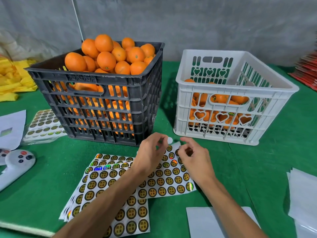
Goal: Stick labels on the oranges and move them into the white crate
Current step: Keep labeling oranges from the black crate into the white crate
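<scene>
A black crate [96, 100] at the back left is heaped with unlabelled oranges [106, 60]. To its right stands the white crate [214, 133], with several labelled oranges [219, 98] low inside. Sheets of round gold-and-black labels [164, 179] lie fanned on the green table in front of me. My left hand [149, 153] pinches one peeled label [169, 140], its white back facing me, just above the top sheet. My right hand [193, 156] pinches the lifted far corner of that sheet [176, 145]. Neither hand holds an orange.
A wrapped stack of label sheets [44, 124], a white paper [12, 127] and a white handheld controller [15, 165] lie at the left. Yellow bags [15, 78] sit far left, red packets [307, 73] far right. Blank white sheets [205, 222] lie at the near right.
</scene>
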